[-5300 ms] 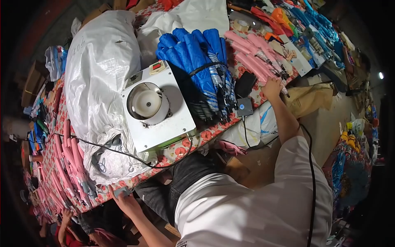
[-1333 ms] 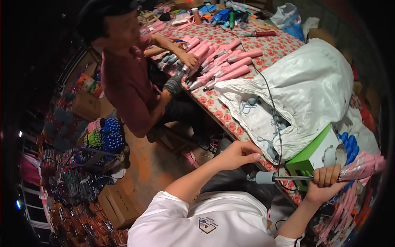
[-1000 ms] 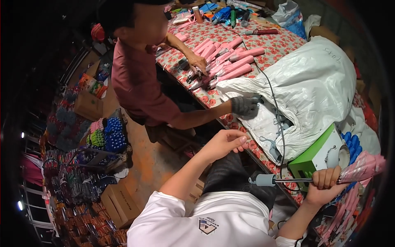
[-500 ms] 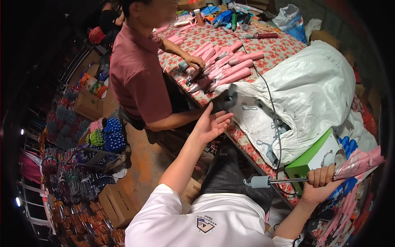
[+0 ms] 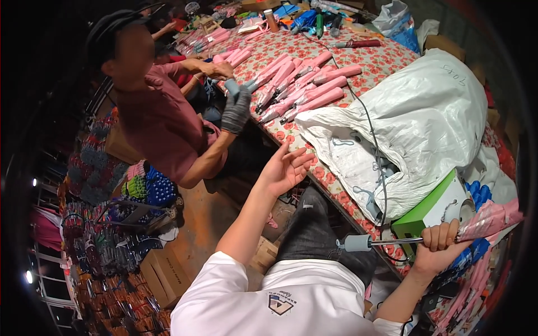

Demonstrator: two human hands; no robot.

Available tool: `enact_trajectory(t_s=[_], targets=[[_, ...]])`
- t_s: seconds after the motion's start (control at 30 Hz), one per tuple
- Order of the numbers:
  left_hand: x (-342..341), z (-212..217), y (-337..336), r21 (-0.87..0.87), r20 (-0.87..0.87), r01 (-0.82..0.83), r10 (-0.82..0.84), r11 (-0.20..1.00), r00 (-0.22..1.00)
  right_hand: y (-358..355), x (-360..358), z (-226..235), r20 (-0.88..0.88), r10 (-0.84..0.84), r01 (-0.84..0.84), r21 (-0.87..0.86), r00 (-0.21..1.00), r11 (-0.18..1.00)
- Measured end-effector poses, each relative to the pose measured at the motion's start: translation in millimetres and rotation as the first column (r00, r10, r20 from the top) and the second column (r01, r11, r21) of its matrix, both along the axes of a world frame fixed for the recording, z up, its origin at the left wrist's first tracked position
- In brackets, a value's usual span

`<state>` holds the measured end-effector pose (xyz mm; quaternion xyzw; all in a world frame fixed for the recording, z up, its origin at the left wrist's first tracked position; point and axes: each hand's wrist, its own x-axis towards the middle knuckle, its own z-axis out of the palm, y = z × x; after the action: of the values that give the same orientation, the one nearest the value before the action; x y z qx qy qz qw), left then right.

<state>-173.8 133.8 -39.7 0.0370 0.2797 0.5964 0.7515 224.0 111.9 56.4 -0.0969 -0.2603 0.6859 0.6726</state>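
At the right, my right hand [image 5: 439,245] is wrapped round a pink folding umbrella [image 5: 490,221], where its cloth meets the metal shaft. The shaft points left across my lap and ends in a grey-blue handle [image 5: 357,242] with a cord loop. My left hand [image 5: 284,171] holds nothing, palm up and fingers apart, beside the table's edge. Past it lie several pink folded umbrellas [image 5: 302,89]. A large white sack [image 5: 414,112] sits right of my left hand, its mouth gaping with grey-blue handles [image 5: 386,171] inside.
A co-worker [image 5: 162,117] at the left, wearing a grey glove [image 5: 236,112], holds a grey-blue piece over the flowered tablecloth [image 5: 386,59]. A black cable [image 5: 367,120] crosses the sack. The green-and-white box [image 5: 428,204] stands by my right hand. Bundled umbrellas [image 5: 92,235] fill the left floor.
The co-worker has leaned back to the left, lifting both hands from the pink umbrellas and the sack's mouth. My hands and the held umbrella have barely moved.
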Motion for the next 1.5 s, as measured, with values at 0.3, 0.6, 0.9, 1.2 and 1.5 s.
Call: enact_trajectory(t_s=[0.3,0.6,0.9,1.2,1.5], targets=[[-37.2,-15.6,33.1,-0.067,0.021,-0.184,0.185,0.981,0.982,2.3,-1.7,-0.2,0.004,0.009,-0.009,-0.018,1.000,1.000],[-61.5,-30.0,50.8,-0.106,-0.094,-0.317,0.308,0.943,0.947,1.0,-11.9,5.7,-0.114,0.002,-0.011,-0.075,0.993,0.997],[-29.0,-4.8,38.3,-0.031,-0.422,-0.265,0.228,0.964,0.877,5.4,-9.6,-0.5,0.048,0.001,0.000,-0.016,0.999,1.000],[87.4,72.7,-34.9,0.107,-0.518,0.909,0.803,0.402,-0.294,6.5,-10.7,-9.8,0.035,-0.018,0.020,-0.065,0.999,0.998],[92.5,30.3,9.4,-0.217,-0.402,0.871,0.773,0.442,-0.492,10.1,-4.7,-21.5,0.088,-0.008,0.014,-0.071,0.996,0.997]])
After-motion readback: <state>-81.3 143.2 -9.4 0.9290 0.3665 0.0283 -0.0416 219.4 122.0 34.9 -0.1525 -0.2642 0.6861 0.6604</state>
